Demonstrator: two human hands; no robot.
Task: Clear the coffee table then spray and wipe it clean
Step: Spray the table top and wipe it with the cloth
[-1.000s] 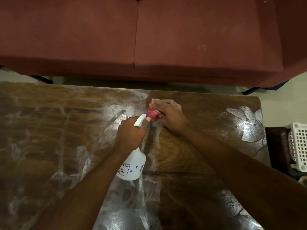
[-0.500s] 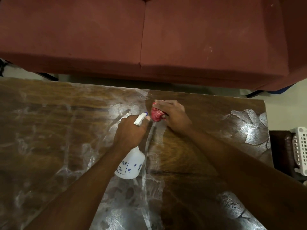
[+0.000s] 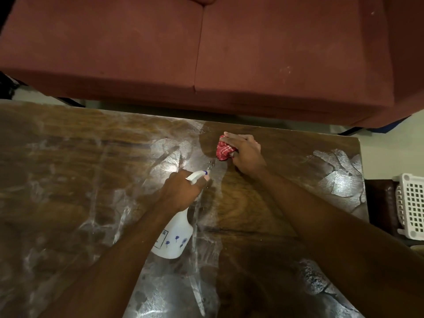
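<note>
The wooden coffee table (image 3: 68, 203) fills the lower view, streaked with pale dusty smears and wet patches. My left hand (image 3: 181, 191) grips a white spray bottle (image 3: 175, 237) by its neck, nozzle pointing away from me toward the table's far middle. My right hand (image 3: 245, 154) presses a crumpled red patterned cloth (image 3: 223, 150) onto the tabletop near the far edge. A darker wiped band lies around the cloth and toward me from it.
A dark red sofa (image 3: 206, 53) runs along the far side of the table, close to its edge. A white plastic basket (image 3: 410, 207) sits on a dark surface off the table's right end. Pale floor shows at the far right.
My right hand has slid the cloth toward the far edge, away from the nozzle. The left hand with the bottle has drawn back toward me a little. The view has tilted slightly.
</note>
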